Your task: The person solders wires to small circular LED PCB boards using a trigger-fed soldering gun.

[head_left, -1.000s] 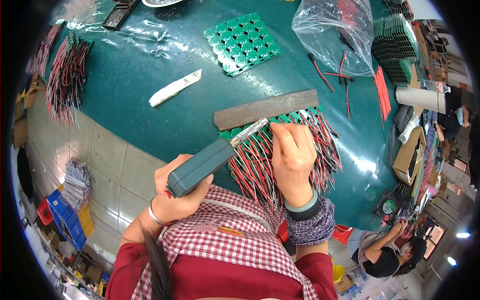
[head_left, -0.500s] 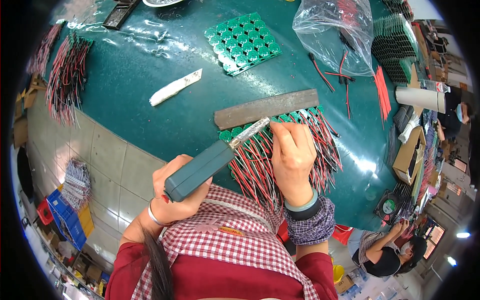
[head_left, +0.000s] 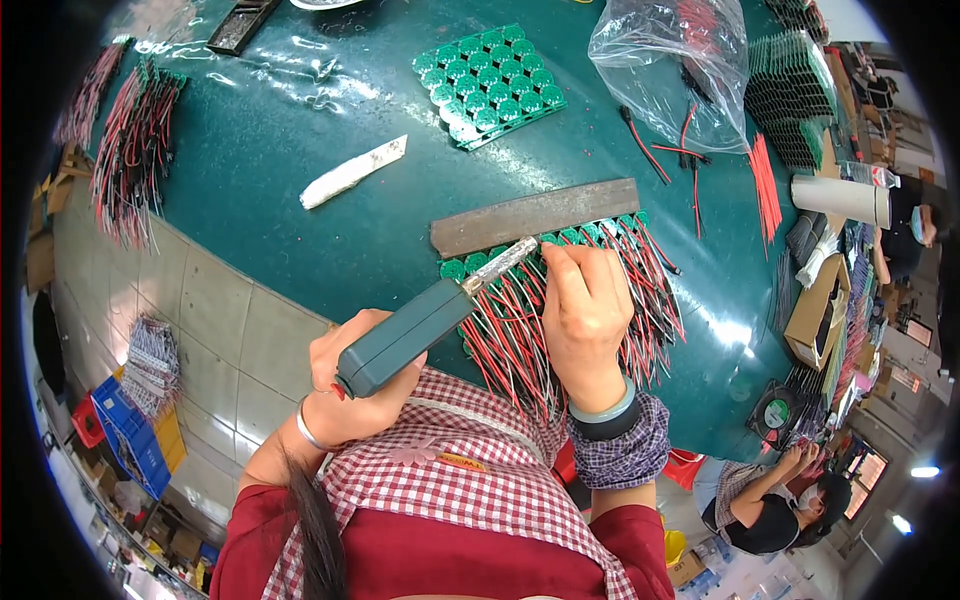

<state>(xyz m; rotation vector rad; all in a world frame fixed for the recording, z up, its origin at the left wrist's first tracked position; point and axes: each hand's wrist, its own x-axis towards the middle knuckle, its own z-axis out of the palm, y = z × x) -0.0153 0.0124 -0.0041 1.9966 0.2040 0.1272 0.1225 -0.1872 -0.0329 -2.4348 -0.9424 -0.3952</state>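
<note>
My left hand [head_left: 350,385] is closed around the dark green handle of a gun-shaped soldering iron [head_left: 405,335]. The iron's metal barrel slants up to the right, its tip at a row of round green circuit boards [head_left: 585,236]. Right beside that tip, the thumb and fingers of my right hand [head_left: 590,310] pinch together at the boards; whatever is between them is hidden. Many red, black and white wires [head_left: 510,345] hang from the boards toward me, partly under my right hand. A flat grey-brown bar [head_left: 535,215] lies along the far edge of the boards.
Farther back lie a panel of round green boards [head_left: 490,85], a whitish strip [head_left: 355,172], and a clear plastic bag [head_left: 670,70] with wires. Loose red wires [head_left: 763,190] and stacked boards [head_left: 790,95] are at right. Wired bundles [head_left: 135,150] hang off the left edge.
The rear of the soldering iron's handle has shifted slightly right with my left hand. The tip and my right hand stay at nearly the same spot on the boards.
</note>
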